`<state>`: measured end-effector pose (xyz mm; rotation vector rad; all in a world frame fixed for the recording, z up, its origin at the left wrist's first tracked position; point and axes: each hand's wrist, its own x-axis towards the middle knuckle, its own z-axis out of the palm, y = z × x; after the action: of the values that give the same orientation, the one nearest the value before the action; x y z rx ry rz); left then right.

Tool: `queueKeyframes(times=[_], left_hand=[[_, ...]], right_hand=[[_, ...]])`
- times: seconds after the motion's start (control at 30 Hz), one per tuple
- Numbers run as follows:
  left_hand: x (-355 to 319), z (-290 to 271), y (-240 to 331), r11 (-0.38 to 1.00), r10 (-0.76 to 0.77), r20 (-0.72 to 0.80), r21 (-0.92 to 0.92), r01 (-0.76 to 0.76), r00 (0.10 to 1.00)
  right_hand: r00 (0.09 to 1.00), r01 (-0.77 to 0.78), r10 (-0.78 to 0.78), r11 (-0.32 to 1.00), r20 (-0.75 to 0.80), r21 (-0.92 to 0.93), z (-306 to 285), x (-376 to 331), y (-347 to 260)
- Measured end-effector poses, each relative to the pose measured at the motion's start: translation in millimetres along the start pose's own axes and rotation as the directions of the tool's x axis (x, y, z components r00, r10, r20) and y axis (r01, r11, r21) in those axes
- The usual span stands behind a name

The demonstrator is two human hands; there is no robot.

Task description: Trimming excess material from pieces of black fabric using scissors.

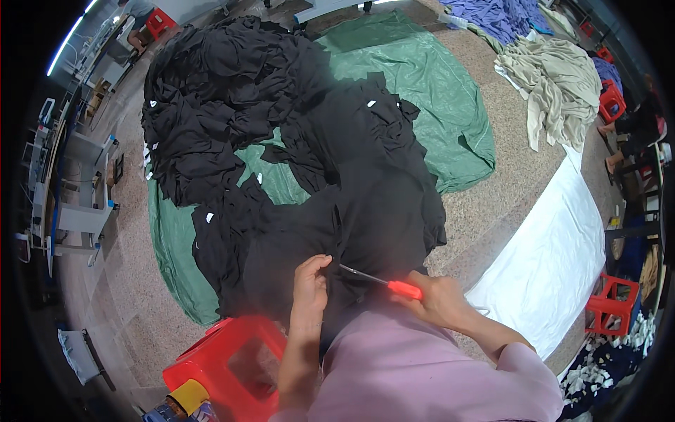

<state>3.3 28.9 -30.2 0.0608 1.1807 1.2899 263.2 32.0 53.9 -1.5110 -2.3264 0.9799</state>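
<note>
Black garments (281,235) lie spread across my lap and run forward over a green sheet. My left hand (311,283) is closed in a pinch at a raised fold of the black cloth; its fingertips hide the exact spot held. In my right hand (434,301) is a tool with a red handle and slim metal shaft (373,278), possibly a seam ripper. Its tip points left, close to the left fingertips. Small white labels (210,218) show on several of the garments.
A large heap of black garments (225,77) rests on the green sheet (450,119). Beside my left arm stands a red plastic stool (204,352). Off to the right are a white sheet (555,246), beige cloth (562,77) and another red stool (613,302). Workbenches (81,218) line the left.
</note>
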Motion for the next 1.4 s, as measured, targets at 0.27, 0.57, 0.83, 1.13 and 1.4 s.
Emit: queueKeyframes(times=[0.27, 0.57, 0.83, 1.13, 1.4], left_hand=[[-10, 10, -1, 0.998, 0.036, 0.032, 0.042, -0.037, 0.999], [6, 34, 2, 0.832, 0.189, 0.099, 0.513, -0.213, 0.977], [24, 63, -12, 0.431, 0.570, 0.324, 0.665, -0.610, 0.755], [26, 54, -12, 0.492, 0.514, 0.276, 0.680, -0.543, 0.812], [20, 55, -12, 0.478, 0.492, 0.290, 0.698, -0.533, 0.821]], right_hand=[[1.000, -0.008, 0.008, 1.000, -0.009, -0.028, 4, 2, 6], [0.963, -0.070, 0.126, 0.971, -0.239, 0.228, 4, -1, 20], [0.966, -0.110, 0.128, 0.990, -0.224, 0.093, 6, 1, 26], [0.981, -0.087, 0.089, 0.996, -0.170, 0.015, 1, 4, 20], [0.987, -0.103, 0.099, 0.994, -0.129, -0.025, -2, 8, 15]])
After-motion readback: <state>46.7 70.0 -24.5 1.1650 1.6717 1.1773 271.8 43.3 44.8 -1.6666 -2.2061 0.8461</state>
